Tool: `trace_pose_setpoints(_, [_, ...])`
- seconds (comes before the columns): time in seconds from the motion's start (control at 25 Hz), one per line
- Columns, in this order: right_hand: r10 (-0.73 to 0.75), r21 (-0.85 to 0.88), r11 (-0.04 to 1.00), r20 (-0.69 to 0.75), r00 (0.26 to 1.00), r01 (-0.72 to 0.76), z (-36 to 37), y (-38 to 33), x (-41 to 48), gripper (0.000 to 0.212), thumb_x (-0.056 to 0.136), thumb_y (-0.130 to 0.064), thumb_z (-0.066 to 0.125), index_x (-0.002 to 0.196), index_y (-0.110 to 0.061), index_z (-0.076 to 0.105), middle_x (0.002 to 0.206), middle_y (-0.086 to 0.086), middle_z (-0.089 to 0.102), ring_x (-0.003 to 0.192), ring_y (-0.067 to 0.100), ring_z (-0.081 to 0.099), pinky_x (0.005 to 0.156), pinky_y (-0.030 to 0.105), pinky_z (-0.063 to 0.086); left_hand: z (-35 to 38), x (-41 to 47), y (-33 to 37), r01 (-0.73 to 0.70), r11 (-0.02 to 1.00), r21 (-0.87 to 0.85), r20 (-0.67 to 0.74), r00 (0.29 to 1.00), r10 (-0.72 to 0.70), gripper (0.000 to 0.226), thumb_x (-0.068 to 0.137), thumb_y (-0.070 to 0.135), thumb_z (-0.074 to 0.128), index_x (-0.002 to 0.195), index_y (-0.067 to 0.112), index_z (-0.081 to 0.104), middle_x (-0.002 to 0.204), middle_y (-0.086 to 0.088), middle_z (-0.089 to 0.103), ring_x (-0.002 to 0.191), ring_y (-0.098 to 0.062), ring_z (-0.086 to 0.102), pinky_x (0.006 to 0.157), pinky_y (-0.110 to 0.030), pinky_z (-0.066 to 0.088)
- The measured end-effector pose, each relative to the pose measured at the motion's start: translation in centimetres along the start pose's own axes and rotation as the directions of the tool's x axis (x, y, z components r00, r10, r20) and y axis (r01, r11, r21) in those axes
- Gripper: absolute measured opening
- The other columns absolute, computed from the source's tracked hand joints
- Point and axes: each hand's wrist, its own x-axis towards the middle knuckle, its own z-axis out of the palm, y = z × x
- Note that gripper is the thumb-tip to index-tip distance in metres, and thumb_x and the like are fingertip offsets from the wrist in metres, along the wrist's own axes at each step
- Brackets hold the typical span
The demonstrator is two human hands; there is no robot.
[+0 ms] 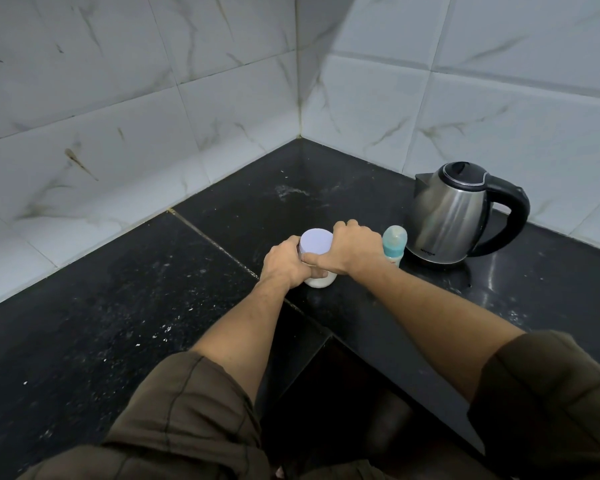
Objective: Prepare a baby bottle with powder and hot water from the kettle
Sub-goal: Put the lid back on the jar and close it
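A white powder jar [321,281] with a pale lilac lid [315,241] stands on the black counter [118,306]. My left hand [284,265] grips the jar's body from the left. My right hand [352,247] grips the lid, fingers curled over its far rim and thumb across its near side. Just right of my right hand stands a baby bottle [394,244] with a teal collar and a clear cap, upright. A steel kettle [454,216] with a black lid and handle sits further right, near the wall.
White marble-look tiled walls [153,116] meet in a corner behind the counter. The counter is L-shaped, with an inner corner edge [329,336] near my body. White specks lie scattered on the dark surface.
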Motion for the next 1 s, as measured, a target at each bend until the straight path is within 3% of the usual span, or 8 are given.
trace_pose_setpoints(0.16, [0.010,-0.047,0.999,-0.006,1.000,-0.010,-0.6,-0.2,0.1,0.099,0.068,-0.093,0.057,0.130,-0.016,0.056,0.123,0.007,0.055,0.106,0.029,0.062,0.078,0.039,0.049,0.2,0.1,-0.2,-0.011,1.000,-0.028,0.001,1.000,0.011,0.073,0.062,0.040,0.098,0.122,0.025,0.059,0.115,0.006,0.069,0.108,-0.021,0.062,0.094,-0.039,0.053])
trace_pose_setpoints(0.32, [-0.166,0.102,0.983,0.158,0.973,0.151,-1.0,-1.1,1.3,0.084,0.081,-0.055,0.074,0.150,-0.018,0.042,0.138,0.009,0.051,0.122,0.032,0.058,0.092,0.044,0.053,0.3,0.2,-0.7,-0.002,0.997,-0.073,0.021,1.000,0.004,0.071,0.061,0.039,0.098,0.119,0.028,0.057,0.108,0.009,0.069,0.104,-0.018,0.064,0.089,-0.036,0.054])
trace_pose_setpoints(0.44, [-0.245,0.049,0.969,0.168,0.955,0.241,-1.5,-1.1,2.1,0.070,0.079,-0.041,0.079,0.140,-0.019,0.056,0.131,0.008,0.057,0.110,0.027,0.059,0.090,0.039,0.053,0.5,0.3,-0.7,-0.019,0.995,-0.095,0.027,0.999,0.021,0.074,0.063,0.038,0.098,0.124,0.028,0.057,0.110,0.009,0.068,0.103,-0.017,0.064,0.088,-0.035,0.054])
trace_pose_setpoints(0.6, [-0.285,0.011,0.958,0.155,0.946,0.286,-2.6,-1.0,2.8,0.059,0.077,-0.041,0.082,0.130,-0.020,0.065,0.123,0.008,0.057,0.099,0.022,0.053,0.087,0.039,0.055,0.2,0.5,-0.9,-0.022,0.996,-0.091,0.025,0.999,0.024,0.067,0.062,0.040,0.098,0.113,0.025,0.058,0.103,0.009,0.068,0.099,-0.017,0.065,0.083,-0.034,0.052])
trace_pose_setpoints(0.76, [-0.253,-0.007,0.966,0.163,0.954,0.257,-1.9,-1.2,3.2,0.057,0.071,-0.050,0.084,0.117,-0.020,0.069,0.113,0.004,0.065,0.097,0.022,0.057,0.082,0.037,0.055,0.1,0.6,-1.0,-0.020,0.997,-0.069,0.025,0.999,0.021,0.069,0.060,0.042,0.098,0.113,0.026,0.057,0.107,0.008,0.068,0.101,-0.017,0.064,0.088,-0.038,0.055])
trace_pose_setpoints(1.0, [-0.131,0.051,0.991,0.098,0.986,0.126,-0.9,-1.3,3.1,0.064,0.068,-0.068,0.079,0.101,-0.019,0.054,0.103,0.002,0.057,0.093,0.023,0.059,0.072,0.037,0.050,0.3,0.7,-1.2,-0.021,0.997,-0.075,0.011,1.000,0.022,0.075,0.059,0.044,0.098,0.121,0.029,0.059,0.107,0.010,0.069,0.104,-0.016,0.065,0.089,-0.037,0.055])
